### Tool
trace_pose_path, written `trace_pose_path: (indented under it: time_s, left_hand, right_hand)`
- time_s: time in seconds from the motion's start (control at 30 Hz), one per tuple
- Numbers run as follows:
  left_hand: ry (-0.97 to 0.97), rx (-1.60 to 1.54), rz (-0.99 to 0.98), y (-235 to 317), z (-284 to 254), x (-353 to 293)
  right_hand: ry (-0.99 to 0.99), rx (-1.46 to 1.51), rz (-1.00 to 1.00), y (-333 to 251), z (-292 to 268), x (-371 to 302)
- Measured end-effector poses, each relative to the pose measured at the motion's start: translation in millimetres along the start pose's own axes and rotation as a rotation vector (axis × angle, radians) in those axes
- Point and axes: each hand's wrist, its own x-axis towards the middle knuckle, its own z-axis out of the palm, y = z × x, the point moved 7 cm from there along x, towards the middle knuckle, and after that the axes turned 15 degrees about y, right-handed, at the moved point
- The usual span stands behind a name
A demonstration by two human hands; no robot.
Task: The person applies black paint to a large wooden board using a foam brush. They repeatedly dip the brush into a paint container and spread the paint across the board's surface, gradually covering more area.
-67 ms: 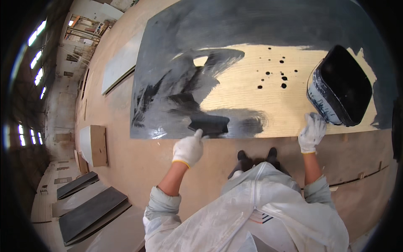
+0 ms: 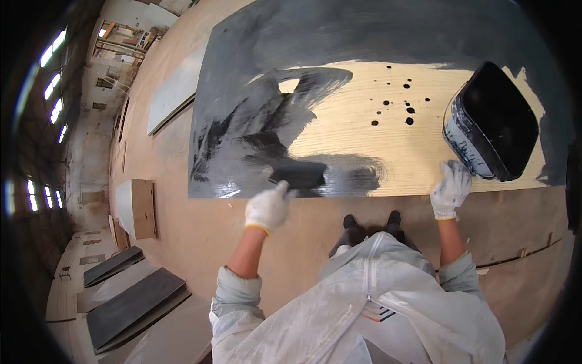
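A large wooden board (image 2: 339, 136) lies before me, its pale grained face partly coated in dark grey-black paint. My left hand (image 2: 267, 208), in a white knit glove, is closed round the handle of a wide, flat black paintbrush (image 2: 300, 175). The brush, somewhat blurred, is on the painted area near the board's near edge. My right hand (image 2: 451, 189), also gloved, is at that edge with its fingers stretched toward the bucket; whether they touch it is unclear. The squarish bucket (image 2: 465, 142), black inside and paint-smeared outside, sits on the board's right part.
Several black paint drops (image 2: 410, 111) dot the bare wood. On the floor to the left are a pale panel (image 2: 176, 88), a box-shaped wooden block (image 2: 138, 209) and dark-coated panels (image 2: 136, 309). My feet (image 2: 371, 223) stand just below the board's near edge.
My left hand and the paintbrush have shifted slightly to the left along the near edge. My right hand stays beside the bucket.
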Motion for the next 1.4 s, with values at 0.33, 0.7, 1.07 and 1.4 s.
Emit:
trace_pose_path:
  time_s: [0.33,0.7,1.07,1.4]
  left_hand:
    - [-0.053,0.021,0.023,52,-18,46]
    - [-0.059,0.131,0.109,59,-28,77]
    - [-0.039,0.082,0.286,110,-38,65]
    - [-0.031,0.155,0.308,81,-35,74]
  right_hand:
    - [-0.043,0.04,0.025,3,0,3]
    - [-0.033,0.094,0.057,8,2,0]
    - [-0.005,0.078,0.072,10,-2,3]
    - [-0.033,0.095,0.091,7,-6,3]
